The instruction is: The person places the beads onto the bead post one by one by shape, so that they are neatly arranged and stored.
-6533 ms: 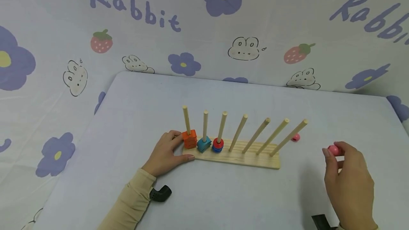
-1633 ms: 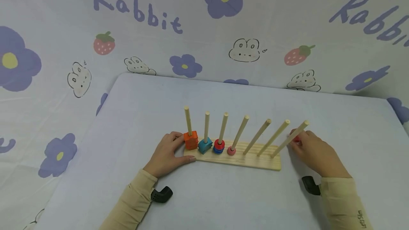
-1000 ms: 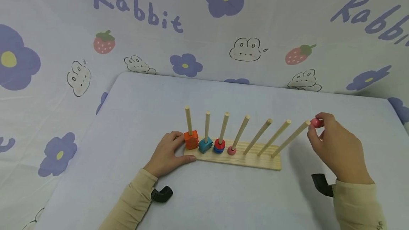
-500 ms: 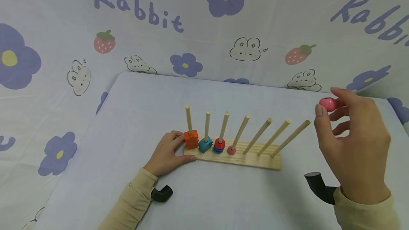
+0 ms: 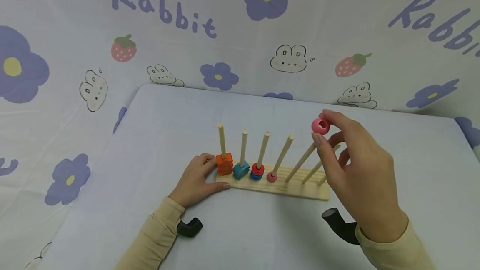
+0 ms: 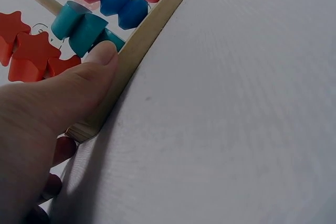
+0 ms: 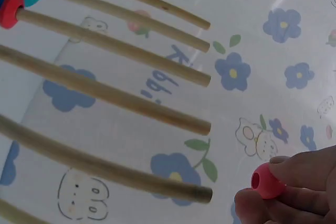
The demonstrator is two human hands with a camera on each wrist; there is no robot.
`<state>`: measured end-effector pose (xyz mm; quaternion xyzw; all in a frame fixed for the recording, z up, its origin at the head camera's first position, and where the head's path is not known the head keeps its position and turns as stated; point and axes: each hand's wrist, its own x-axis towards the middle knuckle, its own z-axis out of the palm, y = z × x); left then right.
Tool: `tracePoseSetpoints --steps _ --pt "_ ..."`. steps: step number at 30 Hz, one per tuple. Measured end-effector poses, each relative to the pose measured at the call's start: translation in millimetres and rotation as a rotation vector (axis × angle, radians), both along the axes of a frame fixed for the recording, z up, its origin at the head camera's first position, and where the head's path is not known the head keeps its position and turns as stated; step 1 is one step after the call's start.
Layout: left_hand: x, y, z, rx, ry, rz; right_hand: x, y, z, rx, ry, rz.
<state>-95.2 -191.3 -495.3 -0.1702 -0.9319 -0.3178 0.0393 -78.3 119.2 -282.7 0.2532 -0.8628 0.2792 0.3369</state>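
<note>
My right hand [image 5: 365, 178] pinches a pink round bead [image 5: 316, 129] between thumb and fingertips, its hole showing. In the head view it is just above the fifth peg [image 5: 301, 161]; the right wrist view shows the bead [image 7: 272, 183] apart from the peg tips. My left hand [image 5: 195, 184] grips the left end of the wooden peg board [image 5: 285, 188], thumb along its front edge. From the left, the pegs bear orange star blocks [image 5: 225, 165], teal blocks [image 5: 241, 171], red and blue beads [image 5: 257, 171] and one pink bead [image 5: 271, 177].
The board stands on a white table [image 5: 168, 128]. Behind hangs a cloth [image 5: 172, 53] printed with flowers, rabbits and strawberries. The right hand partly covers the last two pegs [image 5: 318, 170]. Black curved camera mounts [image 5: 190, 228] stick out at both wrists.
A pink bead has come onto the fourth peg. My right hand has picked up the other pink bead from beyond the board's right end, raised it, and moved it left over the pegs. The left hand stays.
</note>
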Motion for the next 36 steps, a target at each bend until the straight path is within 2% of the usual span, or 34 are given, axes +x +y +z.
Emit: tracePoseSetpoints --steps 7,19,27,32,36 --pt "-1.0 -1.1 -2.8 -0.008 -0.003 -0.003 0.5 -18 -7.1 0.033 -0.031 0.029" --pt "-0.8 0.5 -1.1 -0.015 0.005 -0.006 0.2 -28 -23.1 0.060 -0.023 -0.042" --pt "0.5 0.0 -0.5 -0.014 -0.001 0.000 5.1 -34 -36.6 0.131 -0.017 -0.117" --pt "-0.1 0.0 -1.0 -0.015 -0.002 0.001 6.6 -36 -48.7 0.159 0.004 -0.113" --pt "-0.5 -0.2 -2.4 -0.018 -0.002 -0.001 7.3 -37 -59.4 0.141 -0.003 -0.087"
